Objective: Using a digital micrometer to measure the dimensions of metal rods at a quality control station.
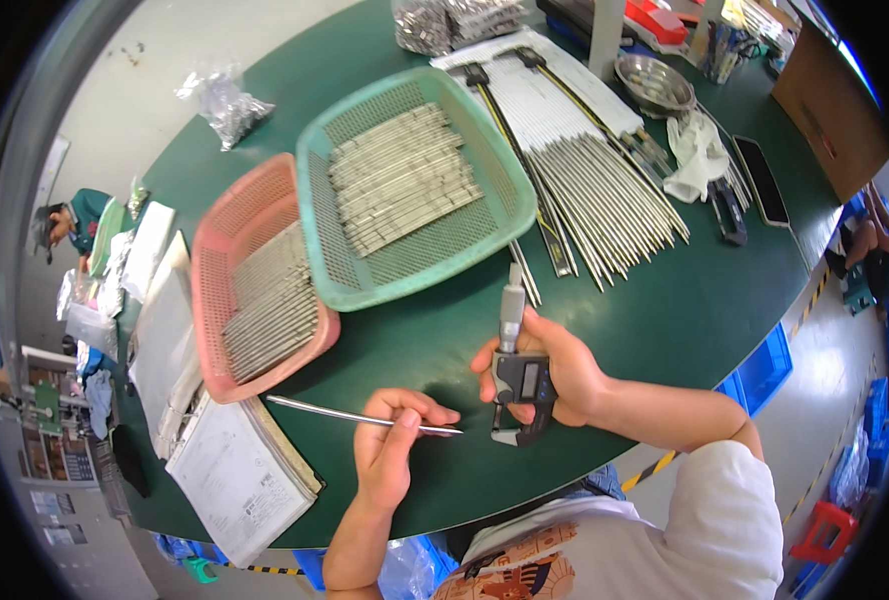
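Observation:
Between the thumb and fingers of my left hand [390, 445] is a thin metal rod [325, 411], lying nearly level with its right end past my fingertips. My right hand [565, 370] is closed round a digital micrometer [521, 385] with a grey barrel, a small display and a C-shaped frame at the bottom. The rod's tip is close to the micrometer's frame but apart from it. Ahead of my hands, a green basket [317, 275] holds rows of similar rods. More rods lie in a pink basket [210, 340] to its left.
Loose rods [615, 205] fan out on the green table [655, 320], beside long calipers [505, 120] on a white sheet. An open binder [235, 480] lies front left. A metal bowl [655, 85], a phone [762, 180] and a cardboard box [830, 110] stand far right.

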{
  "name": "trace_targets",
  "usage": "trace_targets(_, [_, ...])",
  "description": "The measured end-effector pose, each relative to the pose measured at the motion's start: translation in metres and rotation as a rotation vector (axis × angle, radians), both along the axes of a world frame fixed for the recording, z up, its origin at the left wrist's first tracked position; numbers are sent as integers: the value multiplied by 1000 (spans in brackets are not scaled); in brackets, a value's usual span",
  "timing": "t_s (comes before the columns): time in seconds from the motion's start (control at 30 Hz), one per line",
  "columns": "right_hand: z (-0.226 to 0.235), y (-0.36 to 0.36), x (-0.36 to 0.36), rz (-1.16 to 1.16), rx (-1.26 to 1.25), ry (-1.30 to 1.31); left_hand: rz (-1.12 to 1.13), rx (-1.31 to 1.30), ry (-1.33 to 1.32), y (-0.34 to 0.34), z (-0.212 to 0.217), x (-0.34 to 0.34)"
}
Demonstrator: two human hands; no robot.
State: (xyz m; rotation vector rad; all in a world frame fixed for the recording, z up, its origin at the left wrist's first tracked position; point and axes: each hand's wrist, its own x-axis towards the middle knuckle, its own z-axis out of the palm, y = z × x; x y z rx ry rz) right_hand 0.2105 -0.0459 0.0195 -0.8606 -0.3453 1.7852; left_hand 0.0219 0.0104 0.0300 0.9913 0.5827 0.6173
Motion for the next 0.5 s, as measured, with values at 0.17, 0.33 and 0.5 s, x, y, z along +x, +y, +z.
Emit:
trace_targets(0.17, [-6,-5,1,14,22,-40,3,670,329,48,55,28])
trace_targets(0.33, [-7,-3,-6,27,79,-87,39,1570,883,110,68,81])
trace_targets(0.5, [-8,-3,-6,25,91,-70,-268,1624,1351,141,27,104])
